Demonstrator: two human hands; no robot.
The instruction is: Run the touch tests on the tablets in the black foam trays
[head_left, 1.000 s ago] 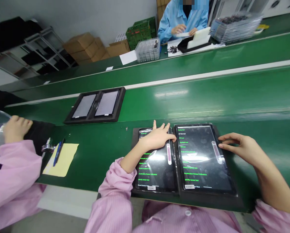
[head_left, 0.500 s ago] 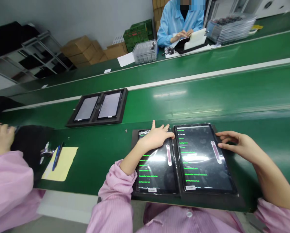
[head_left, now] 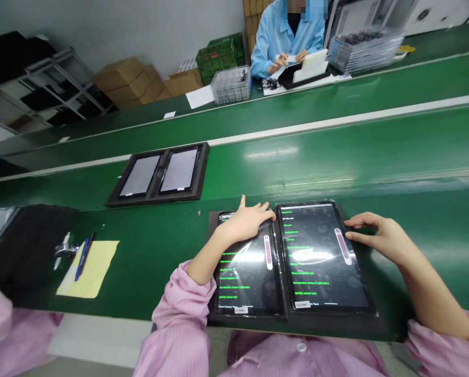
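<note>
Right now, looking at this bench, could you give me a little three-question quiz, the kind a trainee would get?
1. True or false: the left hand rests on the upper part of the left tablet.
2. Which does the right hand touch? A) the yellow paper B) the right edge of the right tablet C) the far tray
3. Fill in: the text lines on both near screens are ____ in colour.

Key: 1 true; 2 B; 3 green.
</note>
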